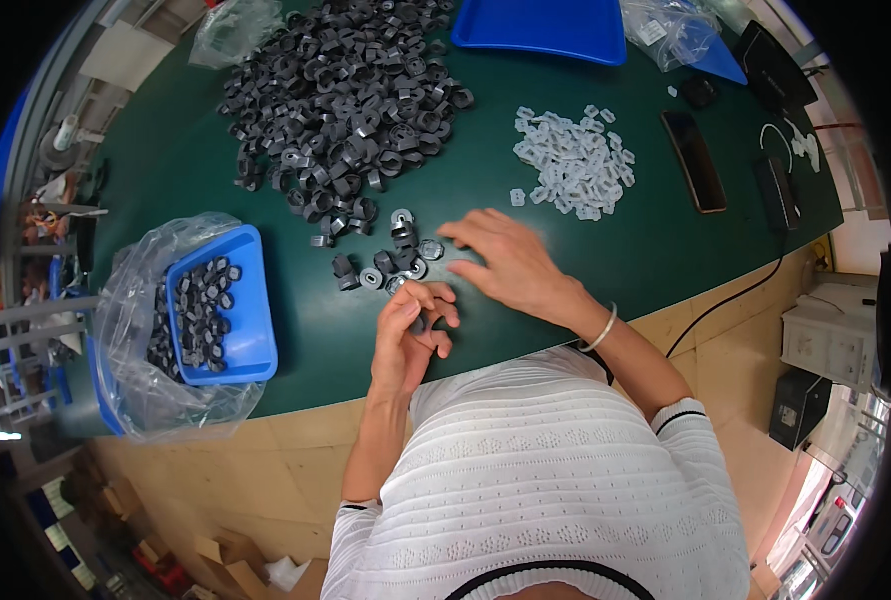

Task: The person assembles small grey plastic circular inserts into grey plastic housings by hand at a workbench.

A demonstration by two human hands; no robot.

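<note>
My left hand (408, 335) is near the front edge of the green table, its fingers curled round a small dark grey plastic piece (420, 324), mostly hidden by them. To its right, my right hand (514, 262) hovers with thumb and fingers apart; nothing shows between them. Close to its fingertips lies a small clear round piece (432, 250). Just beyond my left hand is a loose group of dark grey plastic parts (346, 272) and pale round pieces, one a light ring (371, 278). A large heap of dark grey ring-shaped parts (351, 100) spreads farther back.
Small whitish translucent plastic parts (576, 160) lie piled at the right. A blue bin (256, 340) with dark parts rests on a clear plastic bag (131, 330) at the left. Farther off are a blue tray (541, 30), a phone (694, 162) and a black cable (726, 310).
</note>
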